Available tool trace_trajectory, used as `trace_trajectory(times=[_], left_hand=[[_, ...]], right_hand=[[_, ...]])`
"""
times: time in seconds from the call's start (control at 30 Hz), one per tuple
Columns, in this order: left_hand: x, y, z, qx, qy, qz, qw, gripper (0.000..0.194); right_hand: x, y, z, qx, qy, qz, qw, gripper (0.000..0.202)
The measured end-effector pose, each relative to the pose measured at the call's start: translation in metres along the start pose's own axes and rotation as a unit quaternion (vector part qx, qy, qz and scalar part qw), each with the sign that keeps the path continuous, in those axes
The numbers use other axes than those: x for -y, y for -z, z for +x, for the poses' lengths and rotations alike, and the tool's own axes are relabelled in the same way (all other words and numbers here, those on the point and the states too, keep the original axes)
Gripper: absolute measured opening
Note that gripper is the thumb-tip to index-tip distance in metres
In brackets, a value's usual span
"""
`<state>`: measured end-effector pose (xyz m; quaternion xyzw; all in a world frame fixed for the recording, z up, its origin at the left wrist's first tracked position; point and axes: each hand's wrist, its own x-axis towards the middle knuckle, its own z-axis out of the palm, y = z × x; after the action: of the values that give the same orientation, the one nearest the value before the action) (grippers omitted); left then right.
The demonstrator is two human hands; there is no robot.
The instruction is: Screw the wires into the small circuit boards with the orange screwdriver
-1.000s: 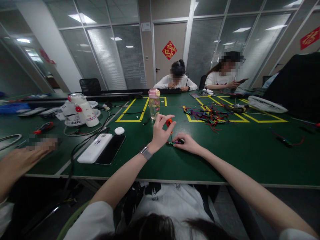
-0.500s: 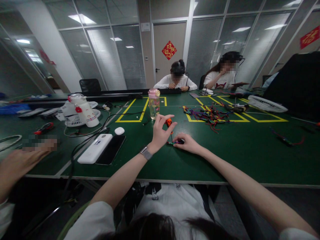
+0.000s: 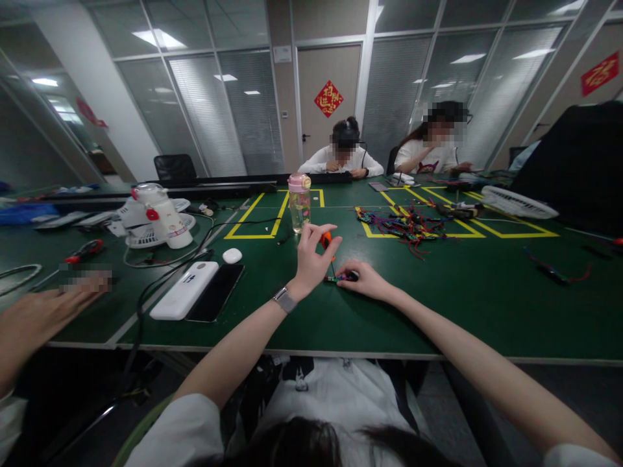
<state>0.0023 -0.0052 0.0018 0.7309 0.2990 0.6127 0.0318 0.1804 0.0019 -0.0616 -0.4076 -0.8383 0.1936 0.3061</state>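
Orange driver point(image 3: 326, 240) stays near-upright at the board point(image 3: 331, 279) (work apparently unfinished); left hand point(image 3: 311, 261) half-curled around handle, contact unclear; right hand point(image 3: 364, 277) pinches board.

Left hand point(image 3: 310, 267) and right hand point(image 3: 366, 280) bare. Left wrist: watch point(image 3: 283, 298), small case, grey strap. Left sleeve point(image 3: 182, 421) is white, short, loose; right sleeve point(image 3: 577, 456) whitish, barely in view. Front of clothing point(image 3: 335, 389) pale, dark print point(image 3: 300, 379) visible. Dark hair point(image 3: 306, 444) at lower edge.

A white power bank point(image 3: 183, 292) lies beside a black phone point(image 3: 217, 296), a pink-lidded bottle point(image 3: 300, 206) standing beyond.
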Motion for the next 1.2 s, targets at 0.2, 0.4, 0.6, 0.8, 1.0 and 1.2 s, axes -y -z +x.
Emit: trace_trajectory(times=[0.2, 0.4, 0.6, 0.8, 1.0, 1.2], left_hand=[[0.0017, -0.0030, -0.0042, 0.030, 0.007, -0.055, 0.998, 0.035], [0.0019, -0.0022, -0.0003, -0.008, -0.026, -0.006, 1.000, 0.023], [-0.0004, -0.0006, -0.0022, 0.034, -0.022, -0.037, 0.999, 0.031], [0.0014, -0.0008, -0.0002, 0.008, -0.021, -0.020, 1.000, 0.025], [0.0009, 0.0008, 0.0001, 0.002, -0.034, -0.015, 0.999, 0.022], [0.0005, 0.0003, -0.0009, 0.015, -0.022, -0.050, 0.998, 0.030]], right_hand=[[-0.0001, 0.0004, 0.0001, -0.003, 0.003, 0.006, 1.000, 0.014], [0.0018, 0.0011, -0.0002, 0.002, 0.001, 0.003, 1.000, 0.013], [0.0019, 0.0017, 0.0000, 0.004, 0.012, -0.003, 1.000, 0.014], [0.0020, 0.0015, -0.0002, 0.000, 0.008, -0.005, 1.000, 0.013], [0.0023, 0.0021, -0.0002, 0.003, 0.008, 0.003, 1.000, 0.013], [0.0009, 0.0017, -0.0002, 0.001, 0.010, 0.005, 1.000, 0.013]])
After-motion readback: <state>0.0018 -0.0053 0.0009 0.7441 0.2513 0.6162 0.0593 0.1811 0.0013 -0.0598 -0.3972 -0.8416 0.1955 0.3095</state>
